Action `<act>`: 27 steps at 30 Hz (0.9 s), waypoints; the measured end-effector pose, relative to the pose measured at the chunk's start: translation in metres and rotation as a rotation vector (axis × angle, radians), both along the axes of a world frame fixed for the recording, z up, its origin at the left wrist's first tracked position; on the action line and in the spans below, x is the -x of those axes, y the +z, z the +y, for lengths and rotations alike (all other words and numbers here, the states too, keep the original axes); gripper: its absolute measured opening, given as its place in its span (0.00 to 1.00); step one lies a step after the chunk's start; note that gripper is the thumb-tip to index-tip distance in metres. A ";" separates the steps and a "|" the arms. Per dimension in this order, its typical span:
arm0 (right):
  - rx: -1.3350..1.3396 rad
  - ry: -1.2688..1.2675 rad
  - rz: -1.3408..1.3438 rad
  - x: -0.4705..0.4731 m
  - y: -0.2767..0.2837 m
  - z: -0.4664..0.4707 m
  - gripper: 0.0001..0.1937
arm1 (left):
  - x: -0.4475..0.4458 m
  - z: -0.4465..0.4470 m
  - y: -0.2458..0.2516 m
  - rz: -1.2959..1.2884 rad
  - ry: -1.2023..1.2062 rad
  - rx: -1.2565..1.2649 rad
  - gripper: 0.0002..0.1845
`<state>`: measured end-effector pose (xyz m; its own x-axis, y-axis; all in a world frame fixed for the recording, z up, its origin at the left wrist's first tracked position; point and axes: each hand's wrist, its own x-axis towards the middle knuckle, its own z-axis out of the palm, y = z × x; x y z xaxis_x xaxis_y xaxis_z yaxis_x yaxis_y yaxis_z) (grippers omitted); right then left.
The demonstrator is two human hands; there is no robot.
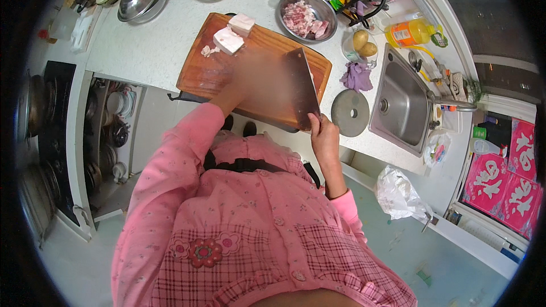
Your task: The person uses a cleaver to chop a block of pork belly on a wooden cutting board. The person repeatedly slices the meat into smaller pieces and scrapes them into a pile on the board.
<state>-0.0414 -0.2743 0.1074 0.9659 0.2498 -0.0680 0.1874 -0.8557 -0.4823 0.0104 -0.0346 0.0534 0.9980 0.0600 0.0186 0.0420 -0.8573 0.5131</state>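
Observation:
A broad-bladed kitchen cleaver [305, 85] lies across the right part of a wooden cutting board [200, 72]. My right hand [325, 136] grips it at the near end, by the board's right front corner. Over the middle of the board is my left hand [260, 81], blurred, so its fingers and anything under them cannot be made out. Two pale blocks, apparently pork fat, rest on the far left of the board: a nearer block [228, 40] and a farther block [242, 24]. Beside them is a small pale scrap [209, 51].
A steel bowl [334, 23] of chopped raw meat stands behind the board. To the right are a round grey stone [341, 113], a purple cloth [357, 76], a container with potatoes [361, 40] and a steel sink [399, 115]. A lidded bowl [137, 2] stands back left.

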 end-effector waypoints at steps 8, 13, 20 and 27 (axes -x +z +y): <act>0.097 0.032 0.064 0.004 0.014 0.003 0.16 | 0.039 -0.002 0.025 -0.145 -0.047 -0.015 0.09; 0.148 0.033 0.100 0.008 0.011 0.002 0.17 | 0.066 -0.019 -0.048 -0.308 -0.442 0.160 0.16; 0.158 0.019 0.068 0.013 0.007 -0.014 0.17 | 0.072 -0.012 -0.040 -0.273 -0.471 0.068 0.20; 0.213 0.028 0.072 0.012 0.023 0.002 0.17 | 0.074 -0.012 -0.039 -0.051 -0.298 0.436 0.20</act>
<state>-0.0531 -0.2720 0.1309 0.9495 0.2491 -0.1909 0.1841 -0.9346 -0.3043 -0.0639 -0.0467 0.0146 0.9714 -0.2133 0.1047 -0.2058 -0.5344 0.8198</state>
